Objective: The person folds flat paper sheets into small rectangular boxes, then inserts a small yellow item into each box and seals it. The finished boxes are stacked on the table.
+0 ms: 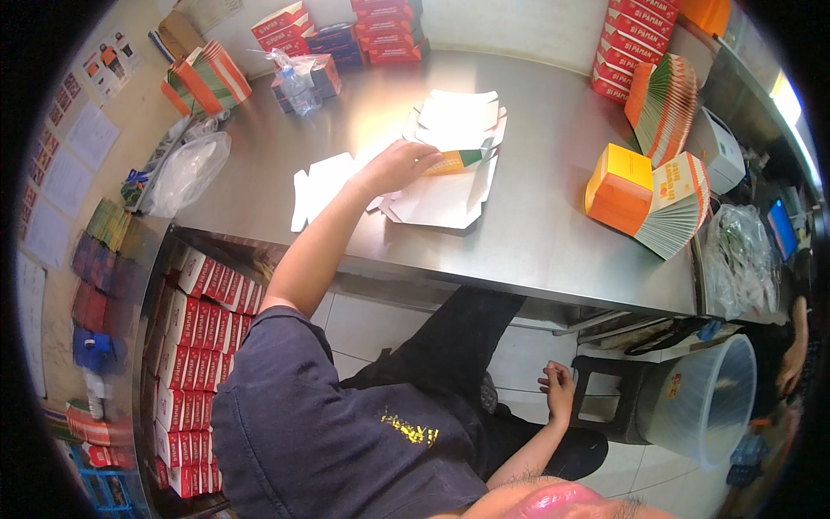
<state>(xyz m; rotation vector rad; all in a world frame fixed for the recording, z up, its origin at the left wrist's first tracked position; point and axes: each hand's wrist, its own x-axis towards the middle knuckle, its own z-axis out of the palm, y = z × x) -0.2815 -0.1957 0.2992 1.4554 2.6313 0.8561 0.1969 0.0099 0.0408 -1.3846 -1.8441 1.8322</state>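
My left hand (399,167) reaches over the steel table and is closed on a slim yellow thing with a green end (451,162); its exact kind does not show clearly. It lies over an unfolded white cardboard box blank (445,201) with cut flaps, brightly lit at its far part. Another white card piece (324,186) lies to the left, partly under my forearm. My right hand (558,391) hangs low by my knee, away from the table, fingers loosely curled and apart with nothing in them.
An orange-yellow stack of folded cartons (619,183) and fanned cartons (674,208) stand on the right. A clear bottle (296,89) and red boxes (389,30) are at the back. Red boxes (192,372) fill the shelf below left. A clear tub (700,402) sits by a dark stool (601,398).
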